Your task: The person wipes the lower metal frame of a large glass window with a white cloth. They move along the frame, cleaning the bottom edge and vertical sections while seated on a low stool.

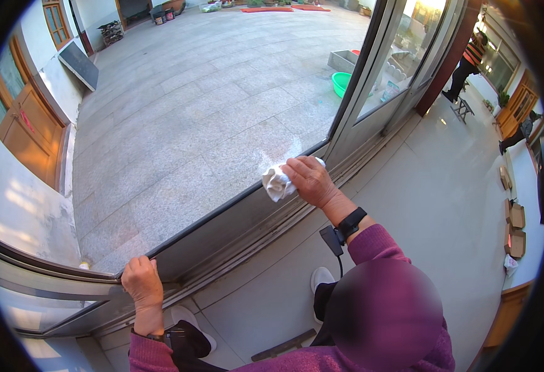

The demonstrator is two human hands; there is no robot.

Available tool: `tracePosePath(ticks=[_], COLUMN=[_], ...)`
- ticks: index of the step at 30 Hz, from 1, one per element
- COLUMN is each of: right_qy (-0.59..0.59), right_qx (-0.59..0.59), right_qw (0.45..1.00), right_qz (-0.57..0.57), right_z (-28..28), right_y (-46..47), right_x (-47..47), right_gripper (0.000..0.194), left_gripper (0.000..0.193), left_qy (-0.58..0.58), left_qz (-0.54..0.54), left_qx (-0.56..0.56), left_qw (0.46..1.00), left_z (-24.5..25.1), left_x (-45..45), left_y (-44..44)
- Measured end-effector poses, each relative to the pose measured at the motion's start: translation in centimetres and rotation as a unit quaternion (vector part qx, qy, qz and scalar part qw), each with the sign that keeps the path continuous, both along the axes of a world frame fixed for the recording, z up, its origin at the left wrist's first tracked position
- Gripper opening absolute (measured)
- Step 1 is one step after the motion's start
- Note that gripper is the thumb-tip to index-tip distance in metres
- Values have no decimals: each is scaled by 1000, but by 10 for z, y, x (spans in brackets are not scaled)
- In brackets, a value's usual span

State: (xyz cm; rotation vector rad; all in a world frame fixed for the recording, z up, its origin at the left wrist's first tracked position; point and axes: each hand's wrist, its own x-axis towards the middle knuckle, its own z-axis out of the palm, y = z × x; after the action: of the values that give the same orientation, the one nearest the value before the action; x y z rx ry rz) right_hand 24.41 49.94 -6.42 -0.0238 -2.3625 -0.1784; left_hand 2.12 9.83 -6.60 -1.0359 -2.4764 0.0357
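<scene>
My right hand (310,181) is closed around a crumpled white cloth (279,182). It presses the cloth against the lower edge of a large glass pane (216,158), close to its right corner. At the lower left, my left hand (143,281) has its fingers curled over the metal frame (197,253) near the pane's other corner. Below the glass, the frame's grey panel runs down to a sliding track (248,251) at the floor. A black wristband with a small cabled device (332,240) sits at my right wrist.
A wooden stool (283,345) stands between my feet on the tiled floor. Cardboard boxes (516,216) lie along the right wall. Two people (469,65) are farther off at the right, near a folding stool (462,110). Outside are a green basin (341,83) and a stone trough (341,61).
</scene>
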Motion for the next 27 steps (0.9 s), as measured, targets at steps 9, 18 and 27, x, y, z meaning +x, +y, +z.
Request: tracePosePath(ticks=[9,18,27], right_qy=[175,380,157], right_qx=[-327,-383,-499], right_qw=[885,786,707], right_qz=[-280,-303,-475], right_z=[-51,-92,-134], right_y=[57,81,54], right_x=[29,14,27], right_gripper=[31,32,35], left_gripper=[28,31,32], left_qy=[19,24,50], left_qz=[-5,-11,-9], left_qx=[-5,-7,-20], left_qw=[1000,1000,999], left_z=[-4,-6,-13], left_x=[2,3,2], left_y=[6,7,9])
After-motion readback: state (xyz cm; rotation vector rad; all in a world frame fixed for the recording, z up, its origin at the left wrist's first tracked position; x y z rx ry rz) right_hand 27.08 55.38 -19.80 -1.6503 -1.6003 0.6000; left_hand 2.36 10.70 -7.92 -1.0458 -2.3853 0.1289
